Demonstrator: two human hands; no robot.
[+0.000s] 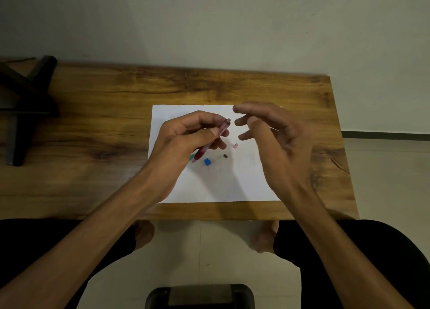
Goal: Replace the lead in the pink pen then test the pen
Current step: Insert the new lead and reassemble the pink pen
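Observation:
My left hand [186, 136] grips the pink pen [215, 139] above the white paper [209, 185], with the pen's tail end pointing up and to the right. My right hand [277, 141] hovers just right of that end, fingers spread and apart, holding nothing I can see. A small pink cap [235, 145] lies on the paper below the fingers. Beside it lie a small dark piece [225, 156] and a blue block [207, 162]. A green piece [193, 156] shows partly behind the pen's tip.
The paper lies on a wooden table [104, 122] set against a pale wall. A black stand [25, 104] sits at the table's left end. My knees and a dark stool [200, 296] are below the near edge.

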